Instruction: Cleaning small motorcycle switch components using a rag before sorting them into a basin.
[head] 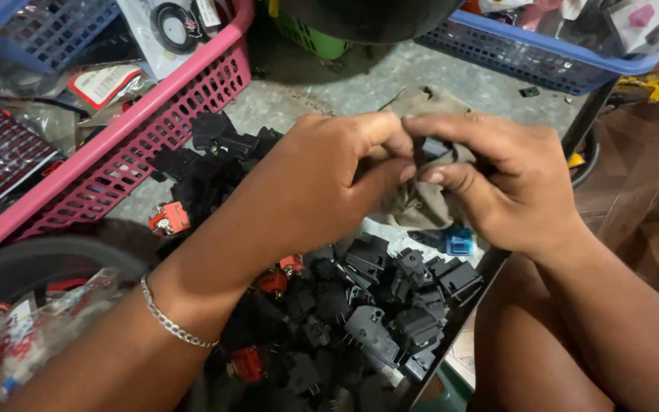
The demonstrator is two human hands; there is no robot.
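My left hand [322,179] and my right hand [509,179] meet at the middle of the view, above a grey table. Together they pinch a small black plastic part [432,146] wrapped in a tan cloth [421,202]. The cloth hangs down between both hands and bunches up behind them. Only a corner of the black part shows between my fingers. A silver chain bracelet [173,324] circles my left wrist. Below my hands lies a heap of black plastic switch parts [375,313], a few of them red.
A pink perforated basket [127,145] with packets stands at the left. A blue basket [532,53] sits at the back right and another at the top left. A small blue part [459,242] lies by the table's right edge. Plastic bags [17,336] crowd the lower left.
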